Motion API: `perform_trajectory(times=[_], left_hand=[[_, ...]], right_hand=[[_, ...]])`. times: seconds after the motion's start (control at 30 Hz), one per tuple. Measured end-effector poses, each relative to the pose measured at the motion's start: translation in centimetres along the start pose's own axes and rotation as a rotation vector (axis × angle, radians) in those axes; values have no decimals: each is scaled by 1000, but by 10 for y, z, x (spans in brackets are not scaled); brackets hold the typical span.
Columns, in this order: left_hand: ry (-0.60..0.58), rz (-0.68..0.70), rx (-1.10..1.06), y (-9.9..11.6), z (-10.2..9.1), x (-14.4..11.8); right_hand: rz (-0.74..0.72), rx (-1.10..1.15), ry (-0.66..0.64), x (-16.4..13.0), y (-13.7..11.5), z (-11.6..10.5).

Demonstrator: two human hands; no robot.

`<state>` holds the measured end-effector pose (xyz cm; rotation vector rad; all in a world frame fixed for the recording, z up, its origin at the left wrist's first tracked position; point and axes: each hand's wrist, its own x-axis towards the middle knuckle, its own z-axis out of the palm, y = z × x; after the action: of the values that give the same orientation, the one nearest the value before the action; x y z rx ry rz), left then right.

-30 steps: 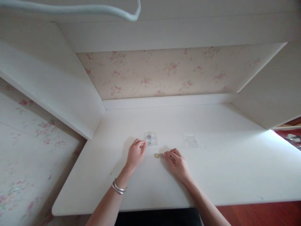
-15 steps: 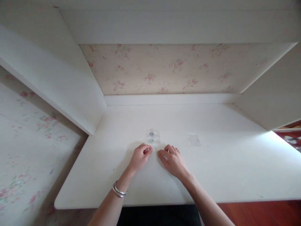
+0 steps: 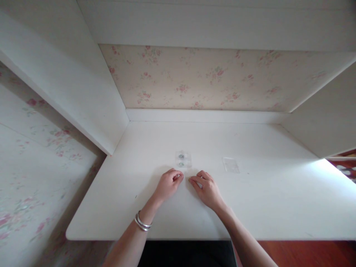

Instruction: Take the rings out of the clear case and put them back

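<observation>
Thumb and fingertips of my left hand (image 3: 169, 183) are pinched together low over the desk; what sits between them, if anything, is too small to name. Facing it a short gap to the right, my right hand (image 3: 206, 188) also pinches, with a tiny yellowish speck at its fingertips that I cannot make out. Just beyond the hands lies a small clear plastic box (image 3: 187, 159) holding small round dark and greenish pieces. A flat clear plastic lid or tray (image 3: 231, 165) rests farther right, apart from both hands.
The white desk top (image 3: 278, 200) runs between a left side panel (image 3: 91, 100) and a right side panel (image 3: 328, 118). Flowered wallpaper (image 3: 194, 78) covers the back, under an overhanging white shelf (image 3: 194, 26). A short dark mark (image 3: 136, 197) shows on the desk at left.
The view has shifted slightly, so everything sits a little farther right. Both hands keep their pinched pose, close together; the clear plastic pieces stay where they were on the desk.
</observation>
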<state>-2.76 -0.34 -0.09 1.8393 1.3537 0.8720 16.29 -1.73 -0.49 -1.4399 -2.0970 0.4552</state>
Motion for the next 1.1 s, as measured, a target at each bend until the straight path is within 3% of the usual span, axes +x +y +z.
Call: perform_trajectory(times=[0.17, 0.33, 0.63, 0.83, 1.1], left_hand=[[-21, -4, -18, -1, 0, -1], [-37, -6, -38, 0, -2, -1], [-23, -23, -50, -4, -4, 0], [-45, -22, -49, -5, -5, 0], [-63, 20, 46, -3, 1, 0]], right_hand=[[63, 186, 87, 15, 7, -10], [60, 162, 155, 41, 12, -19], [117, 69, 67, 72, 14, 8], [146, 127, 137, 51, 18, -9], [372, 263, 223, 4, 38, -13]])
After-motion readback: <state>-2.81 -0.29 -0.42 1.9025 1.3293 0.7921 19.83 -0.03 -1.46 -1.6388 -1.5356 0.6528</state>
